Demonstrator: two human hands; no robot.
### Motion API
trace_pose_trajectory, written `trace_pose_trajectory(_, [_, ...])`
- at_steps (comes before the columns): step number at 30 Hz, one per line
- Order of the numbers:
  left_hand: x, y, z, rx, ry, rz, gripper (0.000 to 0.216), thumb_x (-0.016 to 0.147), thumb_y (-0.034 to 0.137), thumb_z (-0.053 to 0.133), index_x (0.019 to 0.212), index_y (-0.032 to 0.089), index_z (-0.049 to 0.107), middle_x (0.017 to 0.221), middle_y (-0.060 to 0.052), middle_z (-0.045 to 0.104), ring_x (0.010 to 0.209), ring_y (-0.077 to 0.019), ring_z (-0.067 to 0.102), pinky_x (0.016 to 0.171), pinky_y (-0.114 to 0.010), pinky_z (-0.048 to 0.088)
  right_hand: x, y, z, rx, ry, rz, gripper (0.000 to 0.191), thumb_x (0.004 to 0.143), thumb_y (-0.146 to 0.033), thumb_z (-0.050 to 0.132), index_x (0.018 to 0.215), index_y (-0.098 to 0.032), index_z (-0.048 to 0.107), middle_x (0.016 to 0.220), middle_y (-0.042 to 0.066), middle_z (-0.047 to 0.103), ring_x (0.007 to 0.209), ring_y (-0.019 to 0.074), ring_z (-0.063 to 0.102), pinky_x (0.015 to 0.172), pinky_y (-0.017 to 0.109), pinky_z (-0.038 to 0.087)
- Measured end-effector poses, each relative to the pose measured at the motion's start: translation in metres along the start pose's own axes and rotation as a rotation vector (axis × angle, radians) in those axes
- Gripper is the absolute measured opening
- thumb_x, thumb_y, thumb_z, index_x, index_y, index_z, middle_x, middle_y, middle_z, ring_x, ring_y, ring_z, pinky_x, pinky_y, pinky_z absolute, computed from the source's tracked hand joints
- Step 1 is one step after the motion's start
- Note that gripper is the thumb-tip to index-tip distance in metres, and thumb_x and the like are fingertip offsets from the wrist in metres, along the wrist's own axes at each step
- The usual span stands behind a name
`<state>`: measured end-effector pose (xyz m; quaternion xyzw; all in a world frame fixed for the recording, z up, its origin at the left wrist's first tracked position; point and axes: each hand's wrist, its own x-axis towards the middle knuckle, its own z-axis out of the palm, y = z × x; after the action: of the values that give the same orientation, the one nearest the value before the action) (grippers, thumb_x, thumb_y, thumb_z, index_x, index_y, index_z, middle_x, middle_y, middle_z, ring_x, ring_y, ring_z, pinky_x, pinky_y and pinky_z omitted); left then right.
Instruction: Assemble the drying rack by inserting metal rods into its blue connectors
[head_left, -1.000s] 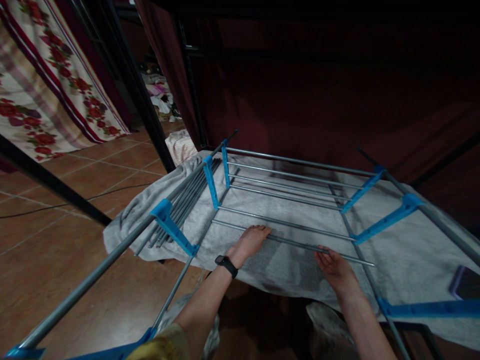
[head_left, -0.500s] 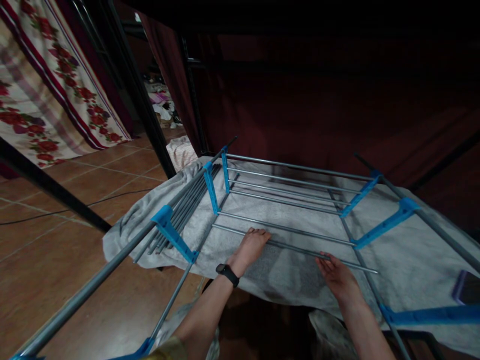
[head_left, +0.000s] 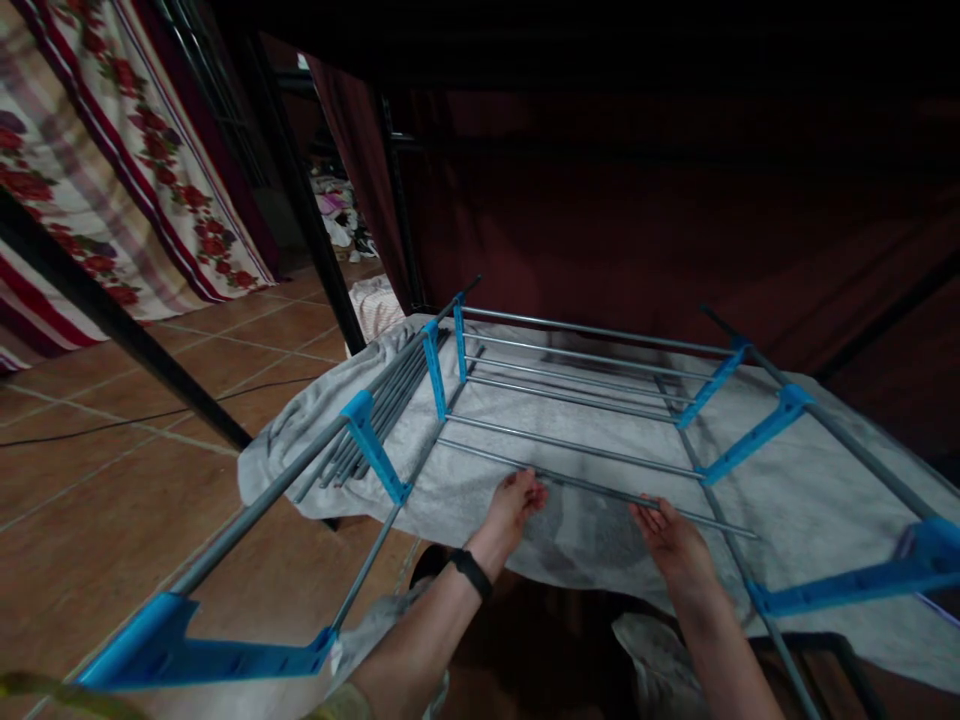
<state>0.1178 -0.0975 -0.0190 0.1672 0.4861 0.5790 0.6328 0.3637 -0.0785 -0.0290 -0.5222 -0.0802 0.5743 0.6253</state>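
My left hand, with a dark band on the wrist, has its fingers curled at a loose grey metal rod. Farther along the same rod, my right hand pinches it between thumb and fingers. The rod lies roughly level across a rack frame of grey tubes, its ends close to the left lower tube and the right lower tube. Blue plastic brackets, such as the left bracket and the right bracket, join the tubes. Several crossbars span the frame beyond my hands.
A bundle of grey rods lies left of the frame on a grey blanket. Black metal posts stand at the left. Behind hangs a dark red curtain. A black cable crosses the tiled floor.
My left hand has turned from lying palm-down over the rod to gripping it from the near side. My right hand keeps its hold. The whole view has shifted slightly.
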Motion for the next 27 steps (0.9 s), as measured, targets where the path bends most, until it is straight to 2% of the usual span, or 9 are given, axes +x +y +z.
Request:
trace_pose_trajectory(3, [0.005, 0.008, -0.003, -0.24, 0.109, -0.042, 0.016, 0.088, 0.018, 0.066, 0.077, 0.016, 0.055, 0.069, -0.004, 0.064, 0.064, -0.0134, 0.066, 0.067, -0.027, 0.057, -0.004, 0.002, -0.002, 0.001, -0.014, 0.002, 0.008, 0.083, -0.014, 0.057, 0.079, -0.02, 0.058, 0.081, 0.0, 0.065, 0.08, 0.012, 0.066, 0.089, 0.03, 0.059])
trace_pose_trajectory(6, [0.006, 0.015, -0.002, -0.3, 0.159, -0.049, 0.015, 0.091, 0.011, 0.058, 0.078, 0.016, 0.054, 0.07, -0.002, 0.063, 0.061, -0.0106, 0.064, 0.066, -0.025, 0.058, -0.002, 0.003, -0.006, 0.011, -0.047, 0.034, 0.008, 0.082, -0.012, 0.057, 0.079, -0.02, 0.058, 0.081, 0.001, 0.066, 0.081, 0.0122, 0.067, 0.085, 0.029, 0.06])
trace_pose_trajectory(13, [0.013, 0.021, -0.001, -0.307, 0.173, -0.089, 0.012, 0.092, 0.008, 0.055, 0.082, 0.015, 0.054, 0.077, -0.006, 0.066, 0.062, -0.0116, 0.065, 0.064, -0.025, 0.058, 0.021, -0.012, -0.014, 0.005, 0.055, 0.095, 0.016, 0.079, -0.003, 0.052, 0.08, -0.018, 0.056, 0.089, 0.004, 0.067, 0.078, 0.0119, 0.068, 0.076, 0.027, 0.061])
trace_pose_trajectory(22, [0.037, 0.037, 0.001, -0.349, 0.209, -0.053, 0.012, 0.091, 0.013, 0.054, 0.08, 0.017, 0.053, 0.075, -0.006, 0.066, 0.067, -0.0155, 0.068, 0.07, -0.031, 0.058, 0.044, -0.034, -0.027, 0.007, 0.213, 0.025, 0.02, 0.077, -0.002, 0.05, 0.081, -0.02, 0.057, 0.088, 0.001, 0.064, 0.074, 0.0104, 0.066, 0.067, 0.023, 0.06])
trace_pose_trajectory(24, [0.04, 0.04, 0.0, -0.363, 0.235, -0.015, 0.012, 0.091, 0.013, 0.054, 0.08, 0.017, 0.052, 0.074, -0.005, 0.066, 0.067, -0.0151, 0.068, 0.07, -0.031, 0.058, 0.044, -0.038, -0.028, -0.007, 0.233, 0.019, 0.021, 0.075, -0.002, 0.05, 0.08, -0.021, 0.057, 0.09, 0.002, 0.064, 0.076, 0.0105, 0.066, 0.072, 0.025, 0.061])
trace_pose_trajectory(27, [0.042, 0.044, -0.003, -0.361, 0.254, 0.017, 0.011, 0.091, 0.014, 0.053, 0.081, 0.018, 0.051, 0.075, -0.004, 0.066, 0.068, -0.0148, 0.068, 0.071, -0.031, 0.057, 0.038, -0.042, -0.027, -0.028, 0.235, -0.033, 0.021, 0.071, -0.004, 0.051, 0.081, -0.022, 0.056, 0.093, 0.003, 0.064, 0.08, 0.0144, 0.067, 0.082, 0.039, 0.061])
